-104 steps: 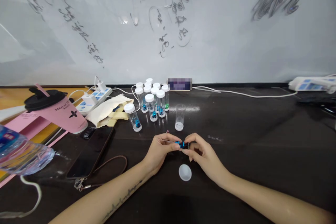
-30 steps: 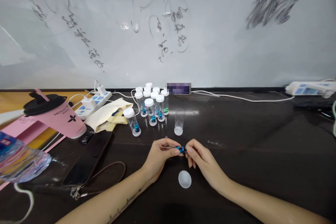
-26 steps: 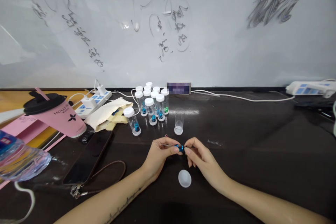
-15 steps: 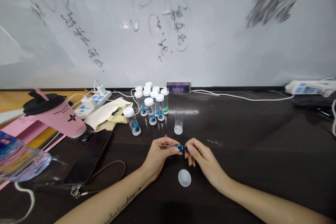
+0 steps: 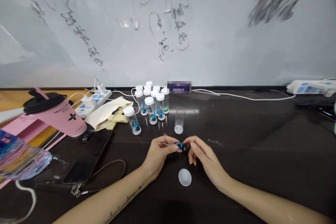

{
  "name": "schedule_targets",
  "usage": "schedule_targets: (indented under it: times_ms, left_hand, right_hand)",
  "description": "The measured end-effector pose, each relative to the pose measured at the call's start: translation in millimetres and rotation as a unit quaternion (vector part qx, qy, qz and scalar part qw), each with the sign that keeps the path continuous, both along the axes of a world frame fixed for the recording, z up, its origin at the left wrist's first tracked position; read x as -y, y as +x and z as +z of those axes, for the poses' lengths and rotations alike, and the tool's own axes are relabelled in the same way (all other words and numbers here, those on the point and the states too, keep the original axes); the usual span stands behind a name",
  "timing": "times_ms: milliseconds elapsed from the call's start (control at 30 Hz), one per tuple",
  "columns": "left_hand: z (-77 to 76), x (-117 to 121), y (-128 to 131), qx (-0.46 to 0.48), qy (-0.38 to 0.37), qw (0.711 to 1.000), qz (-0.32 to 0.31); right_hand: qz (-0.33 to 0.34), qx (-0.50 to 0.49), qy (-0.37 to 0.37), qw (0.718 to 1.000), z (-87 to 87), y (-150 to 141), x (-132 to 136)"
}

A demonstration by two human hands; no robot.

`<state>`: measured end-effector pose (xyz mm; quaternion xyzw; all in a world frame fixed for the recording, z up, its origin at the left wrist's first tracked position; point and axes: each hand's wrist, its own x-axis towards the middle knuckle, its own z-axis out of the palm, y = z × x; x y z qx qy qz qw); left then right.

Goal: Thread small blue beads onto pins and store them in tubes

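My left hand (image 5: pixel 160 151) pinches a small blue metal piece (image 5: pixel 180 145) between thumb and index finger. A thin metal rod (image 5: pixel 166 144) runs from it back across the fingers, and a dark end points right. My right hand (image 5: pixel 203 154) has its thumb and index fingertips closed at that dark end. Beyond the hands an uncapped clear tube (image 5: pixel 179 120) stands upright. Nearer to me lies a round white cap (image 5: pixel 184 177), hollow side up. Several white-capped clear tubes (image 5: pixel 151 110) stand behind to the left, most holding blue pieces, one holding a green piece.
On the left are a phone (image 5: pixel 88 157) with a strap, a plastic bottle (image 5: pixel 23 157), a pink cup (image 5: pixel 61 115), a cream cloth pouch (image 5: pixel 107 112) and a power strip (image 5: pixel 97 101). Another power strip (image 5: pixel 312 87) sits far right, its cable along the whiteboard (image 5: pixel 217 35).
My right fingertips have shifted slightly at the dark end of the blue metal piece, and more of that end shows. My left hand keeps its pinch.
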<state>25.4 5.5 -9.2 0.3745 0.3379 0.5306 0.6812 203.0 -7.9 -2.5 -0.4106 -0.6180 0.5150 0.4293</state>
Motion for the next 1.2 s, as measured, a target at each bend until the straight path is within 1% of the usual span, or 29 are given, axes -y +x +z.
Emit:
schedule_targets:
  times_ms: [267,467,667,867,1067,1200]
  left_hand:
    - [-0.3,0.4,-1.0,-0.002,0.002,1.000,0.000]
    - [0.7,0.5,-0.8,0.003,0.004,1.000,0.002]
    - [1.1,0.7,-0.9,0.002,0.002,1.000,0.005]
    - [1.8,1.0,-0.5,0.001,0.001,1.000,0.005]
    - [0.5,0.2,-0.6,-0.001,0.002,1.000,0.005]
    - [0.3,0.4,-1.0,-0.001,0.005,1.000,0.006]
  right_hand:
    - [0.004,-0.020,-0.010,1.000,1.8,-2.0,0.2]
    - [-0.014,-0.024,-0.012,1.000,2.5,-2.3,0.4]
    - [-0.009,-0.020,-0.007,1.000,2.8,-1.8,0.1]
    - [-0.020,-0.032,-0.014,0.999,2.6,-2.7,0.5]
    - [-0.006,-0.028,-0.007,1.000,0.3,-1.4,-0.8]
    - [-0.012,-0.033,-0.009,0.999,0.6,-1.4,0.0]
